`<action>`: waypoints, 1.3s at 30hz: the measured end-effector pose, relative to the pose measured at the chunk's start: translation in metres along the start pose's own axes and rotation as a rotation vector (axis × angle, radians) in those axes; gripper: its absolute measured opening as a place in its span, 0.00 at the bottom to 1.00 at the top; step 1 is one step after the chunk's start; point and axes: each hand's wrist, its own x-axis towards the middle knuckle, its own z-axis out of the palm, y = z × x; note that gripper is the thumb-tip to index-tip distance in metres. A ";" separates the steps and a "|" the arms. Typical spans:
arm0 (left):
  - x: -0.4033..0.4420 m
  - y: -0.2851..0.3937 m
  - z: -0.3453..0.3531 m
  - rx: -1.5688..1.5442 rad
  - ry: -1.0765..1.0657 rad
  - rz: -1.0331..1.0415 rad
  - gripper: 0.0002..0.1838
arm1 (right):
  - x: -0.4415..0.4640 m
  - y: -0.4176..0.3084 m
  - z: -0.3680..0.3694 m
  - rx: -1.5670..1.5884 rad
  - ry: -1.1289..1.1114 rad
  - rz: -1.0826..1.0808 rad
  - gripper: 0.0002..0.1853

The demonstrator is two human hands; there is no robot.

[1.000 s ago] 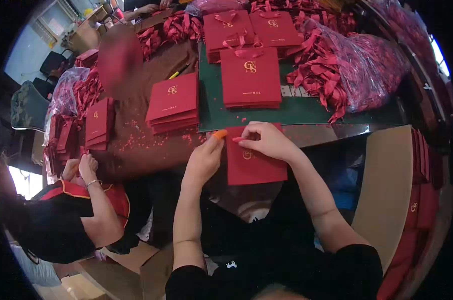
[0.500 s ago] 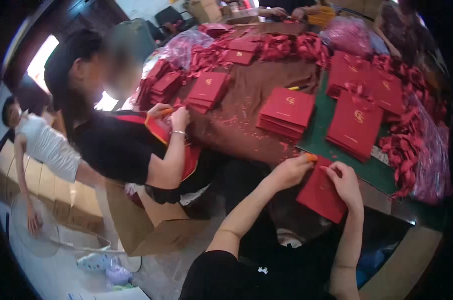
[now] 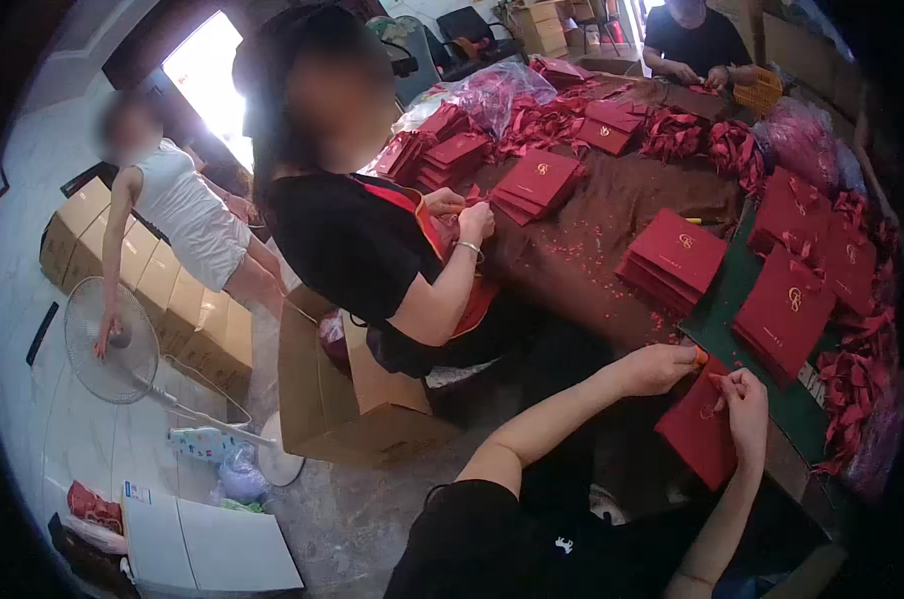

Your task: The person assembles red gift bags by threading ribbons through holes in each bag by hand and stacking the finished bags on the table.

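In front of me a red paper bag (image 3: 693, 441) with a faint emblem hangs tilted between my hands, at the table's near edge. My left hand (image 3: 659, 370) is closed at its upper left corner around a small orange thing (image 3: 701, 356), too small to make out fully. The fingers of my right hand (image 3: 745, 407) pinch the bag's upper edge; a ribbon there cannot be made out clearly. Just beyond lie a stack of red bags (image 3: 674, 258) with gold lettering and another stack (image 3: 786, 311) on a green mat (image 3: 719, 299).
Red ribbons (image 3: 851, 389) are heaped at the right. Red scraps dot the brown tablecloth (image 3: 572, 270). A co-worker (image 3: 372, 260) at my left handles red material, another person (image 3: 693, 45) works at the far end. An open carton (image 3: 362, 429) and a fan (image 3: 112, 339) stand left.
The view has swung left, so the table and my hands appear farther right. My hands keep hold of the bag. The person at the left has a hand on the fan.
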 end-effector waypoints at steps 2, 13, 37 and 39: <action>-0.003 0.000 0.000 -0.022 -0.055 -0.097 0.13 | 0.001 0.003 -0.002 0.055 -0.044 -0.026 0.09; -0.020 -0.013 -0.022 0.183 0.020 -0.019 0.12 | -0.002 0.002 -0.004 -0.030 -0.050 -0.040 0.12; 0.006 0.177 -0.097 -1.310 0.656 0.175 0.20 | -0.011 -0.002 0.000 0.059 -0.029 -0.084 0.10; 0.016 0.193 -0.106 -1.434 0.604 0.246 0.20 | -0.009 0.000 0.000 0.069 -0.032 -0.096 0.11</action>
